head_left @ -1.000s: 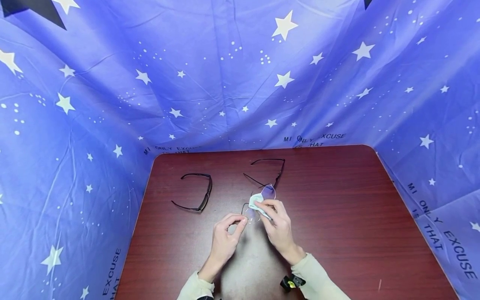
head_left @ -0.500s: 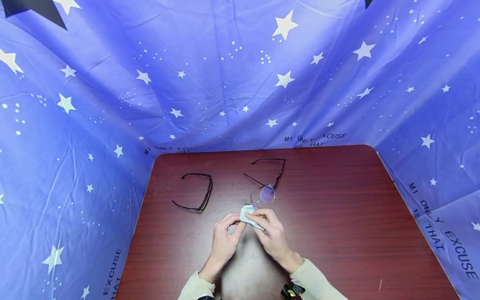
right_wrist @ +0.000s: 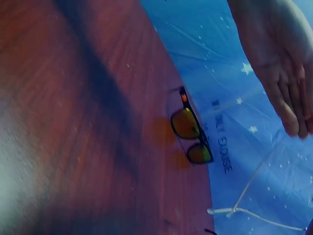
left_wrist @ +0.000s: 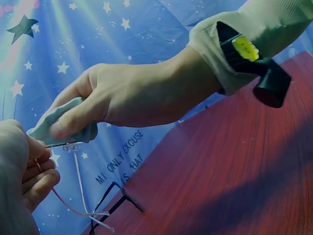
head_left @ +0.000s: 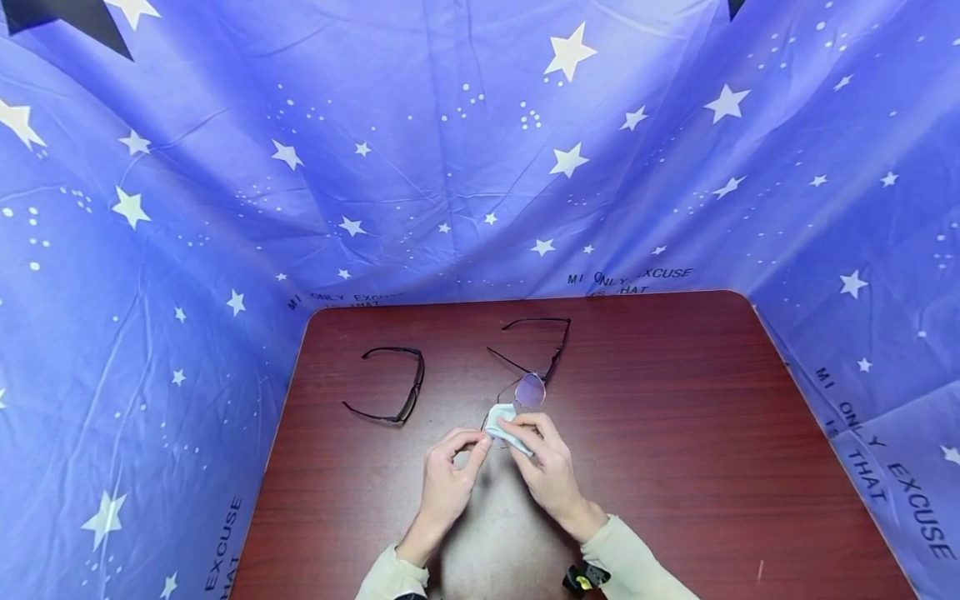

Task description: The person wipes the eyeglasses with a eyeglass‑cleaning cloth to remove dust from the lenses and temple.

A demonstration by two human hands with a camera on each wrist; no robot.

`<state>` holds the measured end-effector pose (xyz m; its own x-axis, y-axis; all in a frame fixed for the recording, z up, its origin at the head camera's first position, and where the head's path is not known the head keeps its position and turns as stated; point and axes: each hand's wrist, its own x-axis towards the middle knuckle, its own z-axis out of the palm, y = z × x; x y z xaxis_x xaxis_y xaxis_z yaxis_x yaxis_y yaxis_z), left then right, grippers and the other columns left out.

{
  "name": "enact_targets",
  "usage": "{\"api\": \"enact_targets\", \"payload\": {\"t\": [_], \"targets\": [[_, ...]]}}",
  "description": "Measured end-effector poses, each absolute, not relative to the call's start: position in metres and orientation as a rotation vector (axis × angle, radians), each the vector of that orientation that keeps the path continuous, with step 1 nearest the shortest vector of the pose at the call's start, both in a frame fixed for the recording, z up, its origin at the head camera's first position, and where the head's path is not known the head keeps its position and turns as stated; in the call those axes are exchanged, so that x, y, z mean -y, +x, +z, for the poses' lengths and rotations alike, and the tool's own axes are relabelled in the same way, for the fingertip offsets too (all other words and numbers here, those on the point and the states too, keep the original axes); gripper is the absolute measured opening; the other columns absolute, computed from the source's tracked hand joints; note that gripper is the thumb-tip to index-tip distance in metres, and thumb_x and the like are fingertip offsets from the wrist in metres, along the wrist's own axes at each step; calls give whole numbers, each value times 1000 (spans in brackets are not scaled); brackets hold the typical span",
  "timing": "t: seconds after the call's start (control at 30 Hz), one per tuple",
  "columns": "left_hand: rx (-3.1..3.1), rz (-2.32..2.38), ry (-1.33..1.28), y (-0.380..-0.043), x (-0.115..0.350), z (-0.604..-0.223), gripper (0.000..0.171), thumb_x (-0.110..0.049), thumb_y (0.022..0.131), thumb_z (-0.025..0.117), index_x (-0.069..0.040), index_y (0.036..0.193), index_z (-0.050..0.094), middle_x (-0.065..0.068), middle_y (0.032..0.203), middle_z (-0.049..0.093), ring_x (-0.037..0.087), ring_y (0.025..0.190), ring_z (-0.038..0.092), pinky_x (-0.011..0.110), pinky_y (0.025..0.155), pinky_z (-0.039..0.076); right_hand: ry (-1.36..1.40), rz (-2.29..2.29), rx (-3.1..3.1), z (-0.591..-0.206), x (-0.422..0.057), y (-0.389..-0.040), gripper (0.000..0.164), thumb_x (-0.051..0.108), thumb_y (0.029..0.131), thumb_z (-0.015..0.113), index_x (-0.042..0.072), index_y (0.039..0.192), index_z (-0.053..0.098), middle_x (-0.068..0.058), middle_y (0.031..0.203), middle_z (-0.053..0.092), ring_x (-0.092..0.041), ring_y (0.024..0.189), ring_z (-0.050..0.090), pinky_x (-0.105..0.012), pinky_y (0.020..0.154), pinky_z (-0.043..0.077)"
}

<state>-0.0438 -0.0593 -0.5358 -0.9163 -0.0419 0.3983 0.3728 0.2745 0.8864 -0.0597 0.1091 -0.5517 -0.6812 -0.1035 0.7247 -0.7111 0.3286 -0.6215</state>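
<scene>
Over the table, my left hand (head_left: 448, 467) pinches the edge of a pair of thin-framed eyeglasses (head_left: 531, 390) between thumb and fingers. One round, purplish lens shows; the other lies behind a pale green cleaning cloth (head_left: 499, 415). My right hand (head_left: 546, 467) holds that cloth folded over the near lens, thumb on one side, as the left wrist view shows with the cloth (left_wrist: 80, 110) bunched in the fingers. The glasses' thin temples (left_wrist: 80, 186) hang down below the hands there. In the right wrist view my left hand (right_wrist: 283, 63) appears at the upper right.
Black sunglasses (head_left: 412, 392) lie with temples spread at the left of the dark red wooden table (head_left: 712, 433). A second black-framed pair (head_left: 558, 346) rests at the back, just beyond the held glasses. Blue star-printed curtain (head_left: 465, 150) surrounds the table's back and sides.
The right hand and cloth moved toward the left hand and down over the near lens, then slightly back up. The far lens shifted a little left. The left hand stays nearly in place.
</scene>
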Motion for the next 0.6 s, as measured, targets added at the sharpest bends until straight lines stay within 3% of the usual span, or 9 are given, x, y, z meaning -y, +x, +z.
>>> {"api": "enact_targets", "payload": {"t": [0.27, 0.6], "targets": [[2209, -1680, -274, -43, 62, -537, 12, 1, 88, 76, -10, 94, 79, 3, 91, 77, 13, 81, 72, 30, 76, 60, 799, 1344, 2018, -554, -105, -55, 25, 2, 94, 68, 2, 118, 74, -11, 108, 64, -20, 92, 63, -20, 81, 50], [2180, -1712, -292, -43, 63, -533, 6, -5, 92, 75, -10, 93, 79, 9, 90, 77, 15, 81, 72, 32, 75, 60, 648, 1388, 2006, -551, -115, -71, 40, -19, 78, 73, -1, 114, 75, -15, 107, 64, -18, 88, 64, -10, 83, 49]]}}
